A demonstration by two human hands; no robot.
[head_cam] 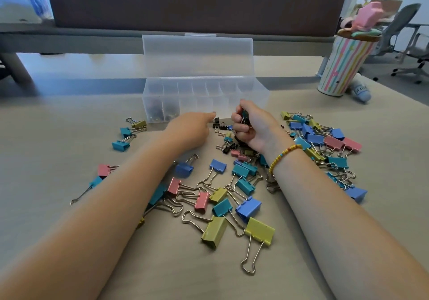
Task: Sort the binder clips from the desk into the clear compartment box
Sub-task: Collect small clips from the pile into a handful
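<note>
A clear compartment box point(253, 95) stands open at the desk's middle, lid up; its two leftmost compartments hold small dark clips point(161, 111). Many binder clips in blue, teal, pink and yellow point(232, 197) lie scattered on the desk in front of it. Small black clips point(219, 124) sit just before the box. My left hand point(192, 130) reaches toward those black clips with a fingertip at them; whether it pinches one I cannot tell. My right hand point(253, 125) is fisted around a bunch of small clips, beside the box's front wall.
A striped cup with a pink figure lid point(343, 65) stands at the right rear, a small plush point(359, 89) beside it. A dark partition point(197, 0) runs behind the desk. Office chairs point(408, 44) stand further right.
</note>
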